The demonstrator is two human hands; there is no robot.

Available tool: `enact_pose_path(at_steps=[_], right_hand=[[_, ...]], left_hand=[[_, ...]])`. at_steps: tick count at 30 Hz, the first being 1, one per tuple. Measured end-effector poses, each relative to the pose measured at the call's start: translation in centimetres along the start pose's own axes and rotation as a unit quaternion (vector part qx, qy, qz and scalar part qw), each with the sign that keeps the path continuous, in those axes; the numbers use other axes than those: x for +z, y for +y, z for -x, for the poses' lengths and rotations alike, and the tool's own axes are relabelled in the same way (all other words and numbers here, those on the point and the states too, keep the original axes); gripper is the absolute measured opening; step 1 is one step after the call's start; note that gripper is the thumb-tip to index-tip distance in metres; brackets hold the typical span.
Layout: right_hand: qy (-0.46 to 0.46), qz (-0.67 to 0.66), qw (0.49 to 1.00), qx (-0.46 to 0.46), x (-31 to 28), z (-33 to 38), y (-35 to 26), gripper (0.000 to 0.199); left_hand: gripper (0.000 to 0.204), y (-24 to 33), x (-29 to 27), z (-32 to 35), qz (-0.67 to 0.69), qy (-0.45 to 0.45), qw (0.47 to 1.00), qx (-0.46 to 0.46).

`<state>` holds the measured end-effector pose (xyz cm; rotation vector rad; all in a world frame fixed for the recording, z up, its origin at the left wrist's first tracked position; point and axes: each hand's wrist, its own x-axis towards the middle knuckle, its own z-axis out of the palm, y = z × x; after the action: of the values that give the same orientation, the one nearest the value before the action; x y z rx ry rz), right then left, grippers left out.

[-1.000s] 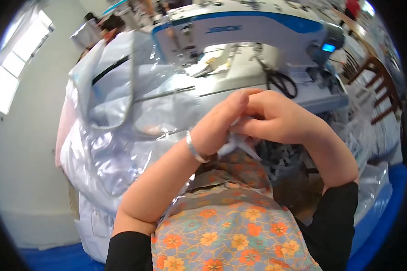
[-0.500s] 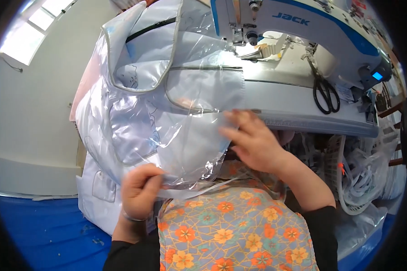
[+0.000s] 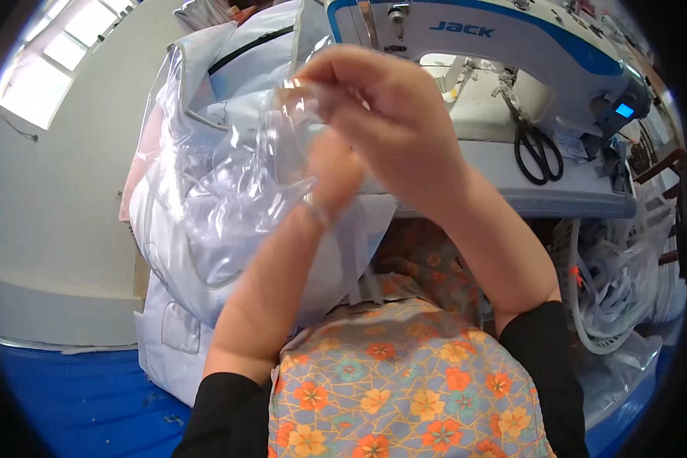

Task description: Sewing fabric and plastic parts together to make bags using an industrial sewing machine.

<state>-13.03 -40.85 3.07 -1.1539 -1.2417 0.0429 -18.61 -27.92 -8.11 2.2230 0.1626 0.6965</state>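
Observation:
My right hand (image 3: 393, 114) is raised in front of the sewing machine, fingers closed on the gathered edge of a clear plastic sheet (image 3: 271, 149). Just below it, my left hand (image 3: 336, 172) is smeared by motion. Its fingers are partly hidden, so its grip does not show. The plastic is bunched and shiny over a white fabric piece (image 3: 320, 267) with grey-piped panels, which spreads across the left of the table. A pale narrow strip (image 3: 349, 256) hangs below my left hand. The machine's needle area is partly covered by my right hand.
The white and blue sewing machine (image 3: 504, 38) stands at the back right. Black-handled scissors (image 3: 538, 153) lie on its table (image 3: 481, 172). A white basket (image 3: 576, 305) holding clear plastic scraps stands below right. A floral apron (image 3: 404, 382) covers my lap. Blue covering (image 3: 69, 397) lies on the floor.
Both hands have come up and together from the lower edge and right side of the plastic. The sheet, spread flat before, is now lifted and crumpled.

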Motion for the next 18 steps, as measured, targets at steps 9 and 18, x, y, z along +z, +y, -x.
enact_pose_path(at_steps=[9,18], right_hand=[[-0.041,0.189,0.976,0.103,-2.5,11.4,7.6,0.045],[0.032,0.221,0.968,0.117,-2.6,10.4,9.0,0.048]], left_hand=[[0.022,-7.2,-1.8,-3.6,-0.1,-0.071,0.99,-0.073],[0.023,-3.3,-1.1,-6.8,-0.091,-0.178,0.976,-0.085]])
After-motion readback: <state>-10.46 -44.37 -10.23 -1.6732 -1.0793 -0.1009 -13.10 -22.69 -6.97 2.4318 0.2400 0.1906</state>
